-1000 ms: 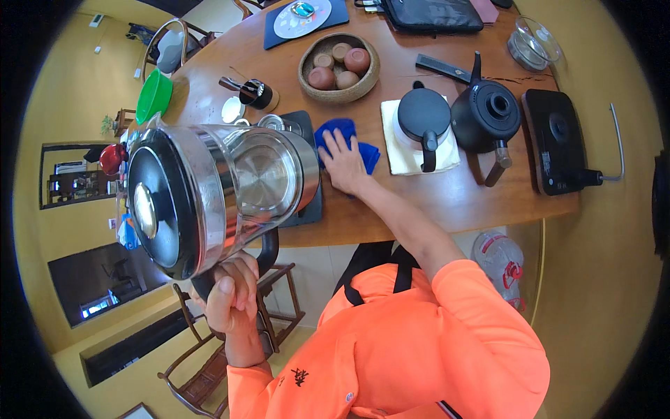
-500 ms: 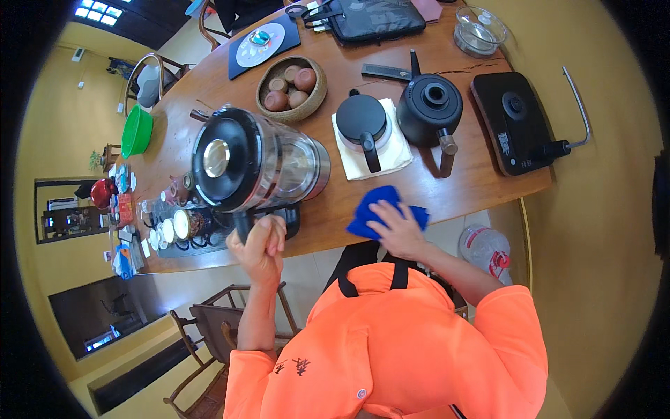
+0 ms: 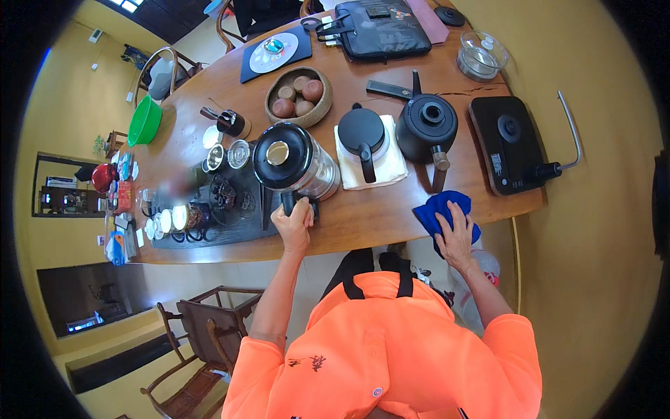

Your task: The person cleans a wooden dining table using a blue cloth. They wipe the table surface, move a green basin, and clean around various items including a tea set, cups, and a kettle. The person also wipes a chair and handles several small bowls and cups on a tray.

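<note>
My left hand (image 3: 294,225) is closed around the handle of a glass kettle (image 3: 322,172) with a black lid. The kettle is at the right end of the dark tea tray (image 3: 237,236); whether its base touches the table cannot be told. Over at the table's front edge, my right hand (image 3: 457,237) presses on a crumpled blue cloth (image 3: 434,209), fingers bent over it. Between the hands, a black-lidded pot (image 3: 361,129) with a black handle sits on a folded white cloth (image 3: 384,174). Beside it stands a black gooseneck kettle (image 3: 424,133) with a wooden-tipped part.
A black electric heating base (image 3: 499,133) with a bent metal tube stands at right. Farther back are a woven bowl (image 3: 322,108) of brown cups, a glass bowl (image 3: 481,59) and a black bag (image 3: 380,31). Jars (image 3: 183,216) crowd the tray; a wooden chair (image 3: 209,328) stands lower left.
The glass kettle, in my left hand, has come down toward the table and shifted right, uncovering small cups and a utensil holder. My right hand has slid right with the blue cloth.
</note>
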Demonstrator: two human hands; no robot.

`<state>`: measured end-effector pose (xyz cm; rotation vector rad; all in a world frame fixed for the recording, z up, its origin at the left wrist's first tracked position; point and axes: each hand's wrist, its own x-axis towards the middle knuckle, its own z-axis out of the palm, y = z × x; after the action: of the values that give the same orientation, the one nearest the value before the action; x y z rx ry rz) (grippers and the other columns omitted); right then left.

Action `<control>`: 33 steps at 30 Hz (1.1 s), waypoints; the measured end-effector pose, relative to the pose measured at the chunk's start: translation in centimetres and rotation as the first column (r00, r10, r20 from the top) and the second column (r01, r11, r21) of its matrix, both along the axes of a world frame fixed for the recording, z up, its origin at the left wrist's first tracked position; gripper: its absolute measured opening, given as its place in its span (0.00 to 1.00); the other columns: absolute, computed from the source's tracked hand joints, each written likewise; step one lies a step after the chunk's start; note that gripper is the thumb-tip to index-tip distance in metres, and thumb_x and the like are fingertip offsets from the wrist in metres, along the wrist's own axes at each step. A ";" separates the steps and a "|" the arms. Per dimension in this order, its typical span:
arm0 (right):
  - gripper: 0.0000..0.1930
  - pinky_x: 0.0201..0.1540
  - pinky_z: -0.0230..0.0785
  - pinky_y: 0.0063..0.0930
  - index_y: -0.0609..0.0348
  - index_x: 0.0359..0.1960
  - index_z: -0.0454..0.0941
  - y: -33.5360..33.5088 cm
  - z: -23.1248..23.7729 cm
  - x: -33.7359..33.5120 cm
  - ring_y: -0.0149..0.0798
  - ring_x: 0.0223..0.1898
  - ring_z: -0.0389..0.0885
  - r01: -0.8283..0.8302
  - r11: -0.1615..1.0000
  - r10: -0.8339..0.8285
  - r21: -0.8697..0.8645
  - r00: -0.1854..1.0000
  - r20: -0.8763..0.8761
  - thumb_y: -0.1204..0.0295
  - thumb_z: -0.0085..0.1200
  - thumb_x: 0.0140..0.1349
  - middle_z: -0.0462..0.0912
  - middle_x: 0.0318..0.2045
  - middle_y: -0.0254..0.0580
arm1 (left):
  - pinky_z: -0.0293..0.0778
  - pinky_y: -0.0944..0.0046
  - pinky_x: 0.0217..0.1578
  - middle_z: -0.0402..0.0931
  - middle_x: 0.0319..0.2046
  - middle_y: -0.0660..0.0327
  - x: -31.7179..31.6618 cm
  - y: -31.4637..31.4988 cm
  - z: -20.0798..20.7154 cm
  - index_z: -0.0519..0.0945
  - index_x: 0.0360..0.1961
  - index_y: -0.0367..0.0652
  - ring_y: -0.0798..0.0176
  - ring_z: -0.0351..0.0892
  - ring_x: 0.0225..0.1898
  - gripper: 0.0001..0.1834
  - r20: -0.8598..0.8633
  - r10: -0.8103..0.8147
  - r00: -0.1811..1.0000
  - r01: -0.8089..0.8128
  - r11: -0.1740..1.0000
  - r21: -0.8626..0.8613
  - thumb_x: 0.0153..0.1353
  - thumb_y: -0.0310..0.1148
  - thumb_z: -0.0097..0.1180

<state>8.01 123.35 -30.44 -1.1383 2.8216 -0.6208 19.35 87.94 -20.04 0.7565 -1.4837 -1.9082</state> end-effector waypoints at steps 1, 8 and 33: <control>0.28 0.67 0.47 0.56 0.54 0.59 0.72 -0.1 0.1 0.0 0.56 0.70 0.57 -0.002 1.000 0.002 -0.007 1.000 -0.006 0.69 0.61 0.54 0.59 0.69 0.54 | 0.57 0.69 0.15 0.64 0.11 0.66 0.0 -0.2 -0.6 0.68 0.14 0.41 0.72 0.61 0.12 0.18 0.012 0.000 1.000 0.000 1.000 -0.019 0.60 0.22 0.57; 0.28 0.66 0.48 0.57 0.55 0.60 0.72 0.3 -0.7 0.1 0.56 0.70 0.57 -0.004 1.000 0.004 0.002 1.000 -0.011 0.68 0.61 0.55 0.58 0.70 0.54 | 0.57 0.69 0.14 0.67 0.11 0.64 -0.7 -1.4 -2.7 0.69 0.13 0.40 0.72 0.64 0.12 0.18 0.106 0.002 0.994 0.011 0.993 -0.116 0.59 0.24 0.58; 0.28 0.58 0.58 0.52 0.53 0.62 0.71 -1.0 -2.1 -4.9 0.59 0.64 0.61 0.437 0.895 -0.414 0.090 0.889 -0.197 0.70 0.60 0.57 0.62 0.66 0.56 | 0.71 0.64 0.44 0.78 0.37 0.56 4.0 -1.9 -1.2 0.80 0.40 0.36 0.62 0.77 0.42 0.09 0.217 0.330 0.919 -0.094 0.716 -0.692 0.59 0.26 0.61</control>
<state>3.11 122.35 -32.54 -0.5708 3.2347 -0.3504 23.31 86.03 -21.24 0.8617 -2.0130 -0.9587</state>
